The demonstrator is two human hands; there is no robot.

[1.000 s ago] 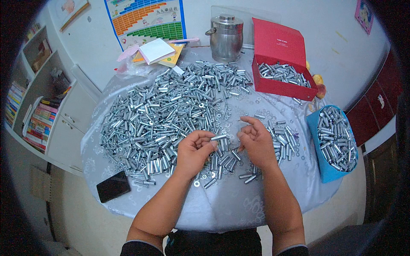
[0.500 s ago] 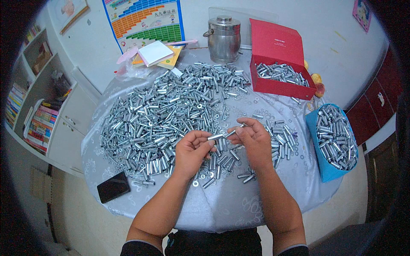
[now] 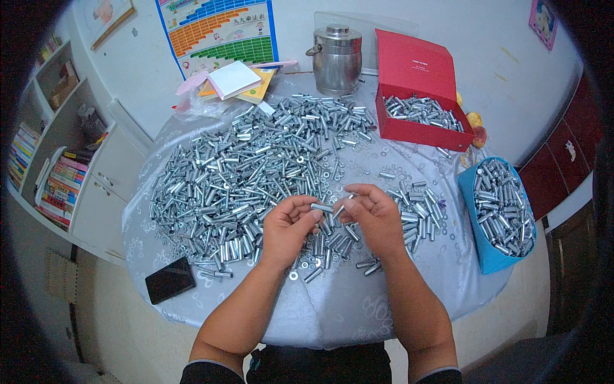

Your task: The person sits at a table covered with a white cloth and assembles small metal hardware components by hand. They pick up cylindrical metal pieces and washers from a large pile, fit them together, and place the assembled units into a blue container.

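Observation:
Over the near edge of a big heap of loose metal parts (image 3: 236, 166), both my hands face each other. Between thumb and fingers, my left hand (image 3: 289, 224) pinches a short shiny metal sleeve (image 3: 322, 207) that points right. My right hand (image 3: 376, 217) is closed on a slim metal rod, perhaps a bolt (image 3: 340, 210), slightly smeared and held slantwise close to the sleeve's end. Whether the two touch I cannot tell. A smaller group of metal sleeves (image 3: 422, 208) lies right of my right hand. Flat washers (image 3: 293, 276) are scattered below my hands.
A blue container (image 3: 471, 221) full of metal pieces stands at the right. Behind it sits an open red box (image 3: 419, 132), also holding pieces. A steel pot (image 3: 337, 61), notebooks (image 3: 233, 80) and a black phone-like slab (image 3: 170, 280) share the cloth-covered table (image 3: 307, 320).
My right hand has shifted slightly left and down, and the slim rod in it has tilted steeper beside the sleeve. My left hand stays nearly in place, still pinching the sleeve.

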